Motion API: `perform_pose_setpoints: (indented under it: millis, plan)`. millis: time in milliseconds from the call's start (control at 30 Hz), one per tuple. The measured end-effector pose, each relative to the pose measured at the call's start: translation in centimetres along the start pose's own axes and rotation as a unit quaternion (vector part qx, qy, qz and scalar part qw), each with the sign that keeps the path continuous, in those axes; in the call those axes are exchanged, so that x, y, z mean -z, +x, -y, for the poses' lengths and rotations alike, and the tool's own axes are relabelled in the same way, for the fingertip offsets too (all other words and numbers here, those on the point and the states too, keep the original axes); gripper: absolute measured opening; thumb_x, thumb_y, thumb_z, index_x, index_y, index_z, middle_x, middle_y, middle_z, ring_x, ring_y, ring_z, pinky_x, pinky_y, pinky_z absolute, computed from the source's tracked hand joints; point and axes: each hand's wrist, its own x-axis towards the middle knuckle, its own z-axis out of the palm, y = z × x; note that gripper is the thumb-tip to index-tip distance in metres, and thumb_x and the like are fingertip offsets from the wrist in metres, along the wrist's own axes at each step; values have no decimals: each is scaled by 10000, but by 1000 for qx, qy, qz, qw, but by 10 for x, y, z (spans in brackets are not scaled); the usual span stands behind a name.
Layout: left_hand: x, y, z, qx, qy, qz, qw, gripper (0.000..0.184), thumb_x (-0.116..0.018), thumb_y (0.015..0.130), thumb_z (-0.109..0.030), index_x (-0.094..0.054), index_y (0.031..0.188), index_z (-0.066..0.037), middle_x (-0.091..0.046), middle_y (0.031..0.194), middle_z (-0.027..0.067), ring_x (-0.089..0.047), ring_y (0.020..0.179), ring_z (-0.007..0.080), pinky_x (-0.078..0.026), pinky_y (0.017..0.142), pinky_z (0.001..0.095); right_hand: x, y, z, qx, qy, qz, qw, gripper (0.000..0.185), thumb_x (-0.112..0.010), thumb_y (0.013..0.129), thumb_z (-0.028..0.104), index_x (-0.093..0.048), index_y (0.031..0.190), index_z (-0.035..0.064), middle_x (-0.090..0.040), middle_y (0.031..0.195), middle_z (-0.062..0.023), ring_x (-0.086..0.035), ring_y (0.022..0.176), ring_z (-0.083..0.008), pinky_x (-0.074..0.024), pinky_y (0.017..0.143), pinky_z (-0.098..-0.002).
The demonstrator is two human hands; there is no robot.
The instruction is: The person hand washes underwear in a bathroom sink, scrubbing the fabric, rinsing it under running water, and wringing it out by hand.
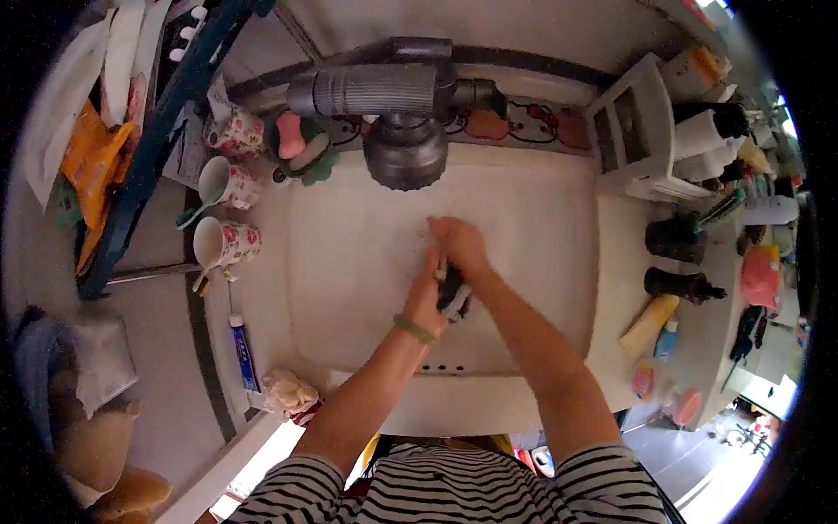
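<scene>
Both hands meet low inside the white sink (349, 349), below the dark faucet (406, 157). My left hand (424, 290), with a green bracelet at the wrist, has its fingers pressed together and pointing up toward the faucet. Touching its fingertips, my right hand (463, 246) has curled fingers. What lies between the fingers, if anything, is hidden. A small black and grey thing (452, 293) shows between the hands. Whether it is held or is part of the sink behind them, I cannot tell.
Floral mugs (236, 240) and a toothpaste tube (243, 354) line the left ledge. A soap dish (319, 162) holds pink soap (290, 134). On the right are a white rack (633, 131), a dark bottle (676, 284) and a yellowish tube (649, 323).
</scene>
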Motion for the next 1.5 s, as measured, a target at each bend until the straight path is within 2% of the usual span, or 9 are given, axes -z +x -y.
perform_pose_setpoints:
  millis: [100,333,600,700,900,1100,1200,1233,1500]
  plan:
    - [21,37,-37,7,-72,26,997,430,-438,870,-435,-499,1109,-83,-573,1018,60,-558,898,197,-461,775,345,25,27,-25,-325,292,58,897,209,-528,827,228,-577,919,47,-585,785,-123,-560,701,-259,-433,648,-327]
    - [56,80,-26,-140,261,-165,941,296,-556,817,-235,-517,1029,-33,-554,902,56,-511,809,174,-419,707,298,-5,-5,4,-146,-96,143,974,151,-487,799,162,-564,858,46,-595,866,-175,-575,790,-305,-450,679,-399]
    - [84,101,3,-148,44,-214,964,231,-554,768,-185,-511,926,-23,-508,819,66,-488,777,175,-425,657,348,18,-6,28,-135,-270,147,942,201,-511,726,85,-540,924,99,-595,841,-138,-589,789,-310,-467,637,-426]
    - [112,115,4,-226,358,-81,902,249,-547,767,-218,-500,920,-28,-507,822,68,-495,786,182,-437,651,361,48,8,28,-153,-57,267,950,199,-554,727,117,-527,908,39,-586,837,-146,-577,779,-282,-458,687,-373]
    - [80,105,-12,10,-53,-9,999,295,-521,809,-303,-515,1007,-84,-537,979,63,-514,845,199,-446,718,351,-14,-26,51,-205,388,-2,899,211,-544,822,211,-509,940,41,-558,825,-134,-545,759,-224,-425,674,-325]
    - [42,60,-2,27,-50,56,997,336,-400,885,-401,-531,1020,-122,-551,948,39,-519,850,160,-433,757,338,14,-13,80,-43,50,-34,997,152,-565,801,204,-535,858,67,-558,782,-138,-552,745,-298,-436,638,-355]
    - [45,63,8,-21,-11,18,1000,374,-353,902,-432,-536,1007,-124,-554,930,36,-521,847,152,-427,778,337,59,16,96,-369,194,88,905,249,-569,792,286,-557,941,87,-565,945,-191,-550,854,-365,-461,728,-409]
    - [59,72,13,-50,-167,318,932,382,-347,903,-402,-482,1113,-113,-520,1041,49,-486,965,196,-398,841,358,52,-1,108,-242,214,45,945,252,-542,805,315,-562,907,85,-571,917,-184,-557,824,-358,-467,691,-405]
    - [3,-25,-24,-131,73,22,988,314,-441,863,-418,-496,1019,-150,-512,974,27,-505,887,156,-417,753,305,50,19,90,-259,311,-14,914,359,-499,840,358,-521,662,47,-533,609,-120,-517,590,-255,-397,542,-363]
